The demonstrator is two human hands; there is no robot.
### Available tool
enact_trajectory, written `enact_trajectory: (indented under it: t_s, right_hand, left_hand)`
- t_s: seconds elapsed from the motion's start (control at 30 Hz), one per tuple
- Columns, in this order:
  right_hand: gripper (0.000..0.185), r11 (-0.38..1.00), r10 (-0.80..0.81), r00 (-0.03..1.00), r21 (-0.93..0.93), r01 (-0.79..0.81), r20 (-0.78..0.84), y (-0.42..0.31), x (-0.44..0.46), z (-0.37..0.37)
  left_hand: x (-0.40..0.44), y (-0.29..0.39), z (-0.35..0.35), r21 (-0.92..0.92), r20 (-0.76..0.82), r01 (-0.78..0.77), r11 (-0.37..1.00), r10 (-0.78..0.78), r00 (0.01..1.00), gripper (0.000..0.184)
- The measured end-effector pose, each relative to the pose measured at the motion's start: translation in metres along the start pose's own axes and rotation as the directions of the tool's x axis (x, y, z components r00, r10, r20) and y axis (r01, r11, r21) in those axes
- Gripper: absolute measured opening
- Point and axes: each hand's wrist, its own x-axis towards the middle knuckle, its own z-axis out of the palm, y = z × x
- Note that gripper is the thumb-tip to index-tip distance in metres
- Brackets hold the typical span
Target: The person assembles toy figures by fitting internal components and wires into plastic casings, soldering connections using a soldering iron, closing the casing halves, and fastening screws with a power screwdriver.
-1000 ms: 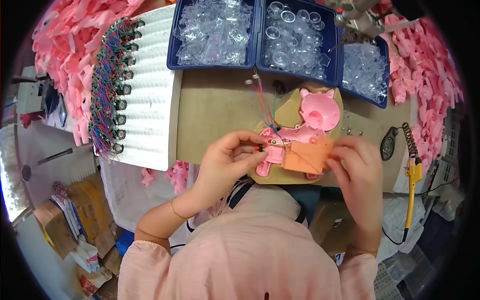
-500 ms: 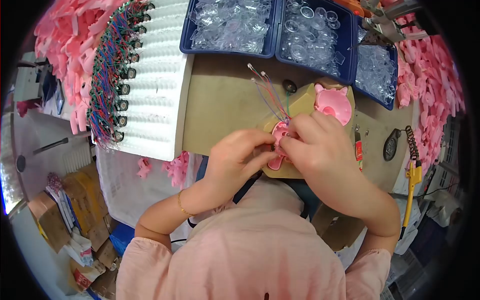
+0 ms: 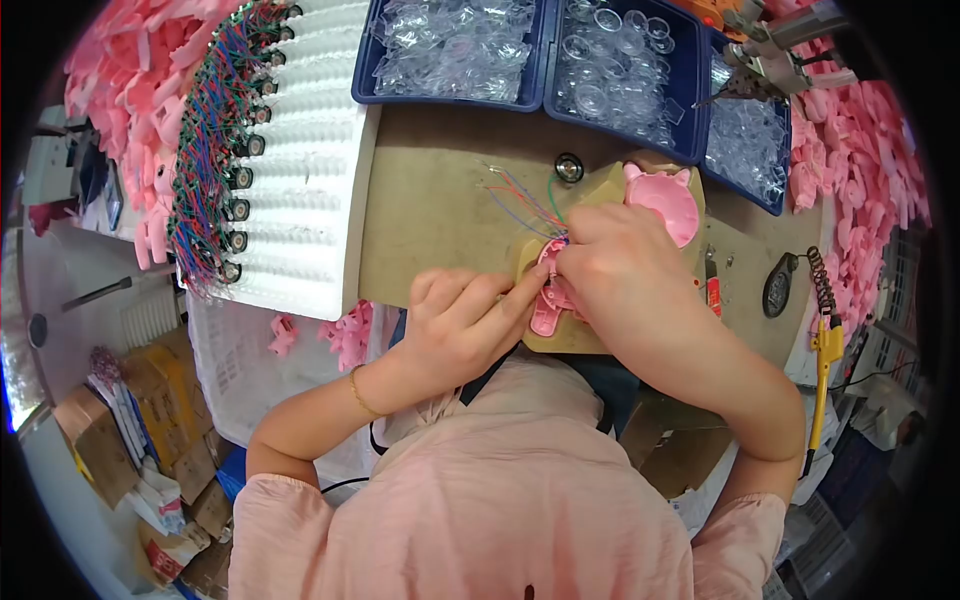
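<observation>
A small pink plastic toy shell (image 3: 546, 318) lies in the tan fixture block (image 3: 585, 340) in front of me. Thin red and blue wires (image 3: 525, 203) spread up and left from its top, and a green wire leads to a small round speaker (image 3: 568, 168). My left hand (image 3: 462, 322) reaches in from the left, index finger stretched onto the shell and other fingers curled. My right hand (image 3: 622, 262) bends over the shell's upper right, fingers pinched near the wire ends; what they hold is hidden. A pink pig-eared shell (image 3: 663, 203) sits in the block's far end.
A white foam tray (image 3: 310, 180) with several wired speakers stands at left. Blue bins (image 3: 535, 105) of clear plastic parts line the back. Pink parts (image 3: 860, 190) are heaped on both sides. A yellow-handled tool (image 3: 826, 350) with coiled cord hangs at right.
My left hand has shifted from a thumb-and-finger pinch to a stretched index finger on the shell. The speaker has turned over and moved slightly, and the wires have dropped lower and left.
</observation>
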Motion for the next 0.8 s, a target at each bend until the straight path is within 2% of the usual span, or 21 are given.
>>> enact_trajectory:
  t_s: [0.13,0.2,0.23,0.3,0.33,0.4,0.43,0.5,0.57,0.63,0.67,0.7,0.73,0.77,0.8]
  right_hand:
    - [0.01,1.0,0.003,1.0,0.001,-0.003,0.014,0.002,-0.001,-0.001]
    - [0.01,1.0,-0.003,1.0,0.028,0.003,0.02,0.005,-0.002,0.001]
    - [0.01,0.998,-0.016,0.999,0.055,0.015,0.028,0.006,-0.001,0.001]
    - [0.01,0.998,-0.027,0.998,0.061,0.024,0.059,0.006,0.001,-0.002]
    - [0.01,0.997,-0.028,0.996,0.071,0.022,0.085,0.006,0.003,-0.004]
    - [0.011,0.999,-0.001,0.994,0.045,-0.004,0.114,0.005,0.004,-0.008]
    - [0.011,0.999,0.043,0.991,0.012,-0.044,0.126,0.005,0.006,-0.011]
    - [0.011,1.0,0.018,0.998,0.012,-0.019,0.062,0.007,0.01,-0.017]
    - [0.013,1.0,-0.003,1.0,-0.002,0.003,-0.012,0.011,0.02,-0.018]
    - [0.02,0.983,0.072,0.991,-0.158,-0.089,-0.11,0.012,0.039,-0.003]
    - [0.02,0.982,0.07,0.991,-0.166,-0.089,-0.114,0.007,0.049,0.001]
    - [0.021,0.971,0.138,0.983,-0.212,-0.11,0.12,0.001,0.06,0.005]
    - [0.023,0.957,0.213,0.915,-0.263,-0.124,0.342,-0.001,0.065,0.007]
    - [0.023,0.953,0.219,0.918,-0.273,-0.129,0.331,0.004,0.063,0.008]
    - [0.025,0.976,0.182,0.967,-0.155,-0.155,0.178,0.011,0.059,0.009]
  left_hand:
    - [0.006,-0.002,-0.013,0.062,0.134,-0.127,0.99,0.118,0.984,0.042]
    - [0.008,0.0,-0.022,0.195,0.376,-0.344,0.918,0.254,0.891,0.047]
    - [0.012,0.002,-0.026,0.198,0.375,-0.334,0.921,0.244,0.894,0.047]
    - [0.022,0.001,-0.032,0.166,0.531,-0.509,0.844,0.359,0.768,0.053]
    - [0.025,0.0,-0.034,0.174,0.531,-0.498,0.85,0.345,0.774,0.053]
    - [0.03,-0.002,-0.035,0.088,0.57,-0.567,0.819,0.426,0.703,0.053]
    - [0.026,-0.004,-0.032,0.097,0.569,-0.567,0.818,0.422,0.706,0.053]
    - [0.016,-0.008,-0.022,0.002,0.403,-0.393,0.919,0.359,0.842,0.051]
    - [0.016,-0.003,-0.023,0.048,0.389,-0.394,0.918,0.346,0.854,0.049]
    - [0.019,0.003,-0.026,0.091,0.379,-0.388,0.917,0.329,0.865,0.047]
    - [0.023,0.006,-0.029,0.083,0.422,-0.392,0.916,0.324,0.847,0.045]
    - [0.027,0.008,-0.031,0.076,0.464,-0.394,0.916,0.318,0.827,0.043]
    - [0.026,0.007,-0.029,0.078,0.456,-0.4,0.913,0.324,0.829,0.043]
    - [0.024,0.001,-0.025,-0.012,0.397,-0.315,0.949,0.294,0.87,0.04]
    - [0.024,-0.003,-0.024,-0.111,0.341,-0.231,0.967,0.256,0.904,0.036]
